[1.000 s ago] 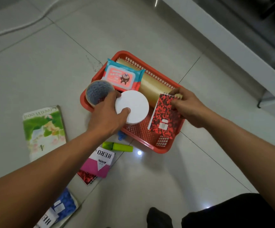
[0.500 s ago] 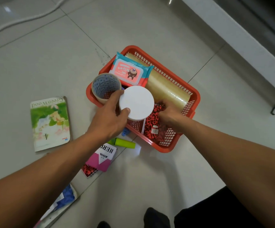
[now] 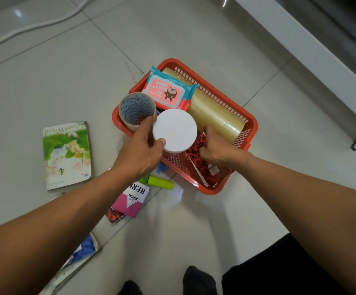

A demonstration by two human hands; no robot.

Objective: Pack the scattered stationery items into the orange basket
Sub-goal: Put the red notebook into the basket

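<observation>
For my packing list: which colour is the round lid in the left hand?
Plain white; the round lid shows best in the head view.

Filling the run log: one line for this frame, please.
left hand: holds white round lid over orange basket | right hand: pressing red notebook into basket | highlighter: on floor

A single head-worn wide-angle camera looks steeply down and forward from standing height at a tiled floor. The basket sits near frame centre, both forearms reach in from the lower corners, and the wearer's feet show at the bottom edge.
</observation>
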